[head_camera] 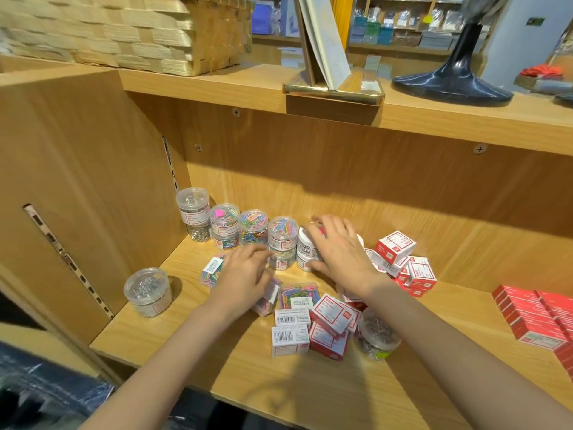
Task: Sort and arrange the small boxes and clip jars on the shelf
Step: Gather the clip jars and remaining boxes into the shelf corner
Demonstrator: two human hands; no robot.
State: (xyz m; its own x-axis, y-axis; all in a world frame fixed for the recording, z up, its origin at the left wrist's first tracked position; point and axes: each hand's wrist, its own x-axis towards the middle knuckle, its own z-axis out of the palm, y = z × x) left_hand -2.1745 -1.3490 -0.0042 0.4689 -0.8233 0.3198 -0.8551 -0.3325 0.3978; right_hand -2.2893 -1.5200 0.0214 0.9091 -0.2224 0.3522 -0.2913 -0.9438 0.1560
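Clear plastic clip jars (252,226) stand stacked in a row at back left of light wooden shelf (192,330); small red-and-white cardboard boxes (322,324) lie jumbled front centre & right. Head view: both forearms reach fwd over shelf. Right hand (336,248), palm down, fingers spread & curved, grips white-labelled jar stack (305,251) at row's right end. Left hand (243,274), fingers loosely curled, sits over flat clear boxes of coloured clips (299,294); can't tell if it grips one.
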